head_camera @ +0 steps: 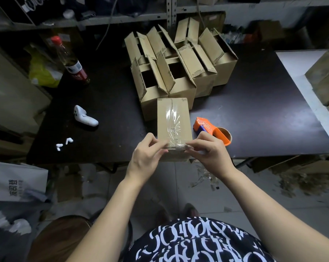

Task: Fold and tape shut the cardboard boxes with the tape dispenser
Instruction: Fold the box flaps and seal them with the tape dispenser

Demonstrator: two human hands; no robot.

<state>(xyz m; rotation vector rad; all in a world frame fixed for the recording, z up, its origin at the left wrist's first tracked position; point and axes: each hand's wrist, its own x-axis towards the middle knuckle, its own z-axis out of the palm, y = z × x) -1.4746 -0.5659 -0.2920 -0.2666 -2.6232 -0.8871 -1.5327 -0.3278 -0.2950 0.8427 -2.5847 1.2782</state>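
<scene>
Pinching the near top edge of a closed brown cardboard box (163, 114), both hands have curled fingers: left hand (146, 156) at the near-left corner, right hand (209, 150) at the near-right corner. The box stands at the near edge of the dark tabletop (254, 114), with a strip of clear tape (172, 120) along its top seam. An orange tape dispenser (211, 127) lies just right of the box. Open-flapped cardboard boxes (178, 67) cluster on the far side. A white handheld controller (84, 116) and a red-capped glass bottle (71, 61) are to the left.

A dark table (254, 114) carries cardboard boxes (180, 86), tape dispenser (212, 129), bottle (73, 63) and white controller (84, 116).
</scene>
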